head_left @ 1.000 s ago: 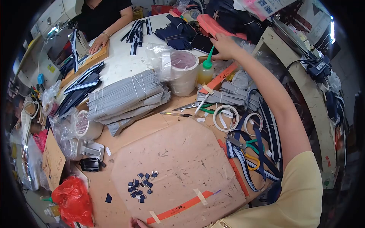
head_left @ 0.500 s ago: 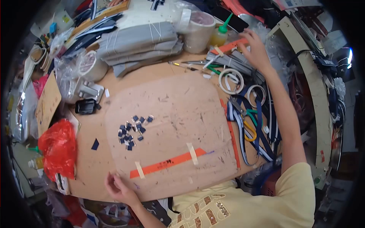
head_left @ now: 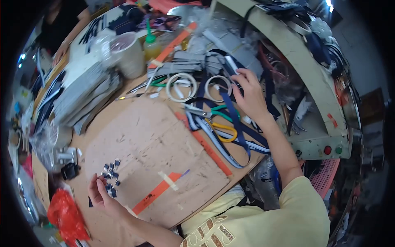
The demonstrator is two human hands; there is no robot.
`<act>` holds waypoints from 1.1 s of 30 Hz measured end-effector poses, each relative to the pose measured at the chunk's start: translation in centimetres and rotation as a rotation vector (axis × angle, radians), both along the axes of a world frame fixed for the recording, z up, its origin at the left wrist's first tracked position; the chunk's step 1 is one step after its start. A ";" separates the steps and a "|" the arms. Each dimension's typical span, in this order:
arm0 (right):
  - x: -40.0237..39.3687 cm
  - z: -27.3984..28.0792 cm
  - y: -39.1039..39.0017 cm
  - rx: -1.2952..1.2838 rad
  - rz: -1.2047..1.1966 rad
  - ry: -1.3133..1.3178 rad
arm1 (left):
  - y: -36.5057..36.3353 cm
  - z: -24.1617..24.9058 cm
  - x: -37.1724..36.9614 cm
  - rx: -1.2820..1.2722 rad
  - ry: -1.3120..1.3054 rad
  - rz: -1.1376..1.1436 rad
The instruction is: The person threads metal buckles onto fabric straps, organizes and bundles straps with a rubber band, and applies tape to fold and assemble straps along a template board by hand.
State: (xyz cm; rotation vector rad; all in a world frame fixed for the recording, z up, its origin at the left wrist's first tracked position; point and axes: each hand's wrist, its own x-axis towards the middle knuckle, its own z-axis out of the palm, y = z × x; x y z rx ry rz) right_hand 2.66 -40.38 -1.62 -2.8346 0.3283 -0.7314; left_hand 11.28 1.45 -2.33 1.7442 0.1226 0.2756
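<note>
My left hand is at the left edge of a pile of small dark fabric tabs with metal loops. Its thumb and fingers are drawn together at the tips, and whatever they pinch is too small to make out. On the right, my right hand reaches over a tangle of dark straps, fingers apart. A white-ended dark strip lies right at its fingertips. Two tape rolls and scissors with yellow and green handles lie left of that hand.
An orange strip is taped to the work mat. Grey fabric bundles and a white cone stand at the back. A red bag sits at left, a machine frame at right. Another person's arm shows top left.
The view has swung right. My right hand has left the orange strip at the back and come to the straps. My left hand has moved from the near edge to the pile of tabs.
</note>
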 end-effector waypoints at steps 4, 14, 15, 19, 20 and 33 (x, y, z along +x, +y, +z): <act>-0.6 -0.3 -2.2 -0.201 -0.381 0.080 | -4.2 0.1 -0.5 0.049 0.049 -0.185; -3.1 6.6 -0.2 0.424 -0.176 -0.047 | -6.9 0.3 -6.4 -0.178 0.310 -0.779; -3.3 8.6 2.3 0.481 -0.120 -0.077 | -8.5 0.6 -6.7 -0.225 0.291 -0.810; -2.5 9.9 12.6 0.482 0.277 -0.055 | -11.9 0.8 -8.5 -0.367 0.204 -0.861; -2.0 8.9 15.2 0.490 0.373 -0.058 | -10.8 -0.3 -8.6 -0.249 0.235 -0.908; -0.4 3.1 23.7 1.022 0.917 0.002 | 0.3 0.3 -8.3 -0.721 0.365 -0.630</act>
